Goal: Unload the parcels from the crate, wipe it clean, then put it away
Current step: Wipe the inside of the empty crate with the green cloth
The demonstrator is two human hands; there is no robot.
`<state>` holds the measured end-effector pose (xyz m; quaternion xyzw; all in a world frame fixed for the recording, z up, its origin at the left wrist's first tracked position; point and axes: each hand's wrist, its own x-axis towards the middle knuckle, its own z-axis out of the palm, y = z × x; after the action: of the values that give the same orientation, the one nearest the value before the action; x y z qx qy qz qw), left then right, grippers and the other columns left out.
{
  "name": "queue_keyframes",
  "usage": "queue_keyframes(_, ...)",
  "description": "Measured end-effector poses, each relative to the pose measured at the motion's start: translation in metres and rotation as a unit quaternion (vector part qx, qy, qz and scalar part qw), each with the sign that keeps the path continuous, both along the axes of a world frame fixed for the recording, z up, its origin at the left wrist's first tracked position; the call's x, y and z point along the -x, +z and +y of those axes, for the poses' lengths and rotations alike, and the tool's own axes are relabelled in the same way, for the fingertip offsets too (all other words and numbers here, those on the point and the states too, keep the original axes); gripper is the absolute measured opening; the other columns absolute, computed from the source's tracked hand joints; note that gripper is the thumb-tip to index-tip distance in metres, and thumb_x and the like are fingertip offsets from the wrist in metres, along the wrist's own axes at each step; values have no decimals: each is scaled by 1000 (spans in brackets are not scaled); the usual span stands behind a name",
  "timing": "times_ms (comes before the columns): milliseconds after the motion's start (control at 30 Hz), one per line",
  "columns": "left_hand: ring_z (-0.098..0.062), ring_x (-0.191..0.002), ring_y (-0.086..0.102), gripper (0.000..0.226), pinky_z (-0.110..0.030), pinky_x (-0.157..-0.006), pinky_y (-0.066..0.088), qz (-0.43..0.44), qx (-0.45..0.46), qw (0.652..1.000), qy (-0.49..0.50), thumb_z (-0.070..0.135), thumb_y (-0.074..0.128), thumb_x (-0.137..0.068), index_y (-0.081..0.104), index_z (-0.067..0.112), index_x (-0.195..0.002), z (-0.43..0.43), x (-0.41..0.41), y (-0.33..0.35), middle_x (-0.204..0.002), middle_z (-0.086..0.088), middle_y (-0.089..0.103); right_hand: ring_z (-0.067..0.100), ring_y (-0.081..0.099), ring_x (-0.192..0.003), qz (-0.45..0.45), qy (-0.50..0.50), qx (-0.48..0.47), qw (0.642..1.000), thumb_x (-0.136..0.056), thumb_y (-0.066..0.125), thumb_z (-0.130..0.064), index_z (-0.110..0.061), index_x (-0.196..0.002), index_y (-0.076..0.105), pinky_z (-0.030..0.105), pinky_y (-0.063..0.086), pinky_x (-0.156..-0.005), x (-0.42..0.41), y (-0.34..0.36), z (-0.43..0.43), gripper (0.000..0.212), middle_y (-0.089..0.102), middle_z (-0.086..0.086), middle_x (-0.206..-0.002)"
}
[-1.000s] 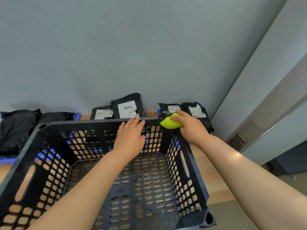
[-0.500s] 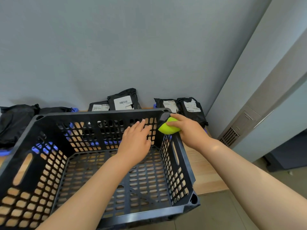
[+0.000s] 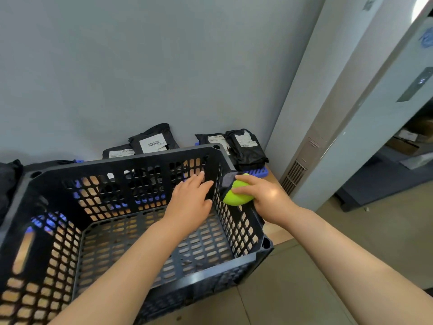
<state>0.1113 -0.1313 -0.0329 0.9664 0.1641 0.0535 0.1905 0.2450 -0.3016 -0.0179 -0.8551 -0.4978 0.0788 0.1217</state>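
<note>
— Where does the crate sit?

— The black slotted plastic crate (image 3: 140, 157) stands on the pale wooden worktop (image 3: 273, 180). It fills the view from 6 round to 9 o'clock, and its open top faces the camera.

— And the hands?

— The left hand (image 3: 189, 202) reaches inside the crate. Its fingers are straight and close together, with the tips against the inner wall at the crate's far right corner. The right hand (image 3: 264, 198) is at 3 o'clock from the left one. It curls round a lime-green cloth with a grey patch (image 3: 236, 195) and presses it on the crate's right-hand rim.

— The parcels?

— Black plastic parcels with white labels lean on the grey wall (image 3: 164, 66) beyond the crate. Two (image 3: 153, 143) are at 12 o'clock and two more (image 3: 246, 146) are towards 1 o'clock. A blue slotted plastic piece (image 3: 255, 172) shows just below that second pair. More crumpled black bagging (image 3: 9, 174) lies at 9 o'clock, cut off by the frame edge.
</note>
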Motion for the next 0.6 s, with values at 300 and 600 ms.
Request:
queue_keyframes(300, -18, -146, 9, 50, -40, -117, 10, 19, 20, 1000, -5, 26, 42, -98, 30, 26, -147, 14, 71, -4, -159, 1, 12, 20, 40, -133, -50, -59, 55, 996, -78, 47, 10, -31, -126, 60, 28, 36, -100, 59, 15, -29, 64, 34, -10, -150)
queue_keyframes(600, -19, -144, 19, 46, -42, -116, 18, 29, -31, 999, 24, 32, 44, -97, 39, 29, -142, 54, 148, -5, -156, 2, 25, 31, 66, -80, -203, -98, -40, 973, -64, 45, -23, -25, -104, 71, 35, 49, -62, 152, 19, -38, 48, 69, 1, -110)
